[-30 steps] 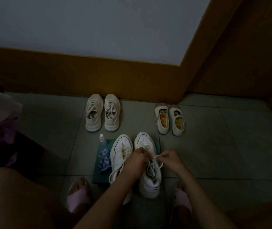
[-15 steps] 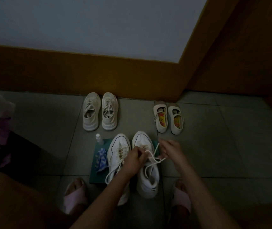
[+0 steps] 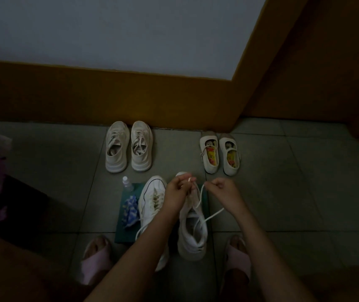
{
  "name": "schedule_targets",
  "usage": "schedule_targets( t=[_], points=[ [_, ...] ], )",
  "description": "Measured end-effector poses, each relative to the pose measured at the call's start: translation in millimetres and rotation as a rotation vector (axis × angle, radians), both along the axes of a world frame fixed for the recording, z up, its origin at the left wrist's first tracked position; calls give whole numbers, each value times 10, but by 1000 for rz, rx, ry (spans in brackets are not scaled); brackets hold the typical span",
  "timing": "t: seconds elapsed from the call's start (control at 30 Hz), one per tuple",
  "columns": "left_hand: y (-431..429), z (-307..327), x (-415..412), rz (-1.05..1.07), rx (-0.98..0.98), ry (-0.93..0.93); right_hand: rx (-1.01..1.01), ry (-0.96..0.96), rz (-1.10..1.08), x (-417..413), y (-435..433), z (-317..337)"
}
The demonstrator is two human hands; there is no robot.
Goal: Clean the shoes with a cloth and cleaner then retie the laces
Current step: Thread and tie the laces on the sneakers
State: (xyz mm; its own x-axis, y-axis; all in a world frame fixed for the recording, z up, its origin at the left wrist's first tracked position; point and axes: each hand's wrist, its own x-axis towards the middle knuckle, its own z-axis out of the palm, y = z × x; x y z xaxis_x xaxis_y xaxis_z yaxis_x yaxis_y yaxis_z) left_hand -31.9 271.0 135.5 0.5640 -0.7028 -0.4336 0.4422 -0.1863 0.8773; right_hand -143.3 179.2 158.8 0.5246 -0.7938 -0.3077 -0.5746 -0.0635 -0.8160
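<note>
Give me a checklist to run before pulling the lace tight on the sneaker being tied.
1. Left hand pinches one lace end: ok.
2. Right hand pinches the other end: ok.
3. Lace crosses over the right sneaker: ok.
4. Lace threaded through every eyelet: cannot tell, too dark.
5. Left sneaker tied: not ok, its lace trails loose.
6. Cloth and spray bottle clear of the hands: ok.

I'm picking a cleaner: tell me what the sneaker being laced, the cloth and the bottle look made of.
Sneaker: white, smooth matte upper, likely leather or synthetic; dim light leaves it open. Its lace looks like flat woven cord.
Cloth: soft crumpled fabric, blue-and-white print.
Bottle: clear plastic, judging by its see-through body and pale cap.
</note>
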Motion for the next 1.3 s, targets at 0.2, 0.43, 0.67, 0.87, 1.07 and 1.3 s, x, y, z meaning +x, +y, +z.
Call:
schedule_targets(
  t=[0.2, 0.43, 0.67, 0.87, 1.07, 1.3],
  points=[
    [13, 56, -3, -115, -55, -268, 2, 54, 70, 6, 7, -64],
    [-21, 181, 40, -182, -143, -212, 181, -108, 167, 124, 99, -82],
    [70, 113, 102, -118, -121, -130, 20, -29, -199, 164, -12, -86],
    [126, -6, 83, -77, -73, -132, 53, -128, -299, 289, -181, 158],
    [207, -116, 1, -301, 78, -185, 424, -276, -419, 269, -255, 224],
    [226, -171, -10, -418, 91, -342, 392, -387, -465, 302, -282, 182]
  ],
)
